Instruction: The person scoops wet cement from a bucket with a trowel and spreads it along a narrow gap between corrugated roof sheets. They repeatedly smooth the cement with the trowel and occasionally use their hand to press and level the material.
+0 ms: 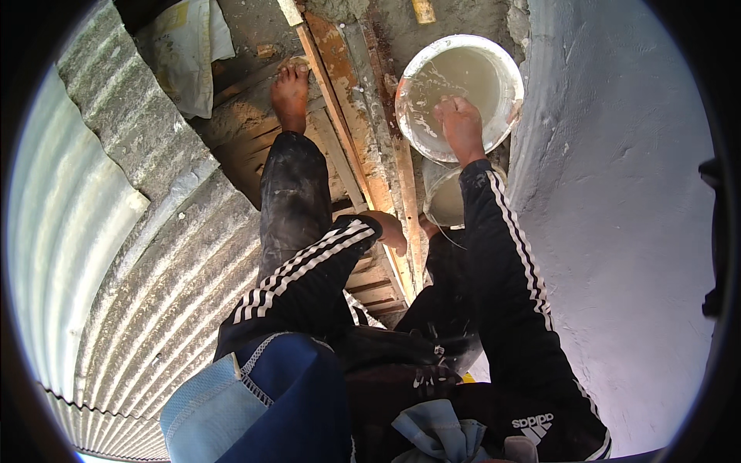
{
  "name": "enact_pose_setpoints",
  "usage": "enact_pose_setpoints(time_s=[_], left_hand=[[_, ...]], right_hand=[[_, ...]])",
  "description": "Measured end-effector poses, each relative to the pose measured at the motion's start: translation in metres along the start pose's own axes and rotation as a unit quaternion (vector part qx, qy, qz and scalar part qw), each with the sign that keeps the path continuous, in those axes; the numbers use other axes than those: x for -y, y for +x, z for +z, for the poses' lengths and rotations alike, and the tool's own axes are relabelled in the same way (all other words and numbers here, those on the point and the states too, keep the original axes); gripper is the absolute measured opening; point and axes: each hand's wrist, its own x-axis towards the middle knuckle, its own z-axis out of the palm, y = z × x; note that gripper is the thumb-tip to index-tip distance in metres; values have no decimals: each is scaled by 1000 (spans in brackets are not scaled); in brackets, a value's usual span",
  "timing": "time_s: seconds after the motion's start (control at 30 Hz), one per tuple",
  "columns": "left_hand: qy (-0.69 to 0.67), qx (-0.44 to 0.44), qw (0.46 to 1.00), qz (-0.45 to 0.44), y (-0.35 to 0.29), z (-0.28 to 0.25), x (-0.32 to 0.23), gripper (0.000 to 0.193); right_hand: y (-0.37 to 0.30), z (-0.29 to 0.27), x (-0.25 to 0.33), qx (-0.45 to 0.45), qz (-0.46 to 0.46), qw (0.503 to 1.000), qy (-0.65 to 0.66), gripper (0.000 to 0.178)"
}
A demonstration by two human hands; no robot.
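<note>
- Head view, nearest to the camera: a blue cloth (289, 401) hangs on the near side of the large white bucket (505, 77), to its left and well apart from it.
- Left sleeve (297, 266) and right sleeve (513, 262) are both dark with white stripes; the right one reaches up to the bucket, the left one ends before it.
- Left hand (391, 234) is on the near side of the bucket, to its left. Its fingers point downward and are partly hidden, so I cannot tell if they hold something.
- Smaller bucket (446, 204) stands just beside the large bucket, on its near side, and is partly covered by the right sleeve.
- Right hand (461, 130) is over the mouth of the large bucket. Its fingers are bent and close together; I cannot tell if something is held under them.
- Greyish liquid (475, 73) is inside the large bucket, with pale splashes on the inner wall.
- Wooden planks (336, 108) run to the left of the bucket; a bare left foot (290, 99) is placed beside them.
- Corrugated sheets (185, 255) are farther left of the bucket, and a smooth grey wall (617, 193) is at its right.
- Farthest, a whitish bag (185, 58) lies well to the left of the bucket.
</note>
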Motion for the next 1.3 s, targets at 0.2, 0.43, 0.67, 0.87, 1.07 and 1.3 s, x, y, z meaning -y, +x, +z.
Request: enact_pose_setpoints(time_s=[0.2,0.43,0.67,0.87,1.07,1.3], left_hand=[[14,20,1000,-17,3,2,-2,68],[19,35,999,-19,-8,-3,-4,69],[37,10,999,-3,0,6,0,73],[21,14,1000,-17,-17,-15,-8,73],[9,1,1000,-21,-23,-17,-9,72],[3,-4,1000,-17,-20,-17,-6,70]], right_hand=[[-76,-44,28,276,38,923,268,32],[-157,-7,37,170,-189,962,-96,26],[-184,-28,50,22,-174,984,-27,25],[-94,-57,112,-213,-382,890,-132,28],[87,-33,201,-137,-190,929,-287,52],[169,-7,196,-120,-287,895,-322,45]])
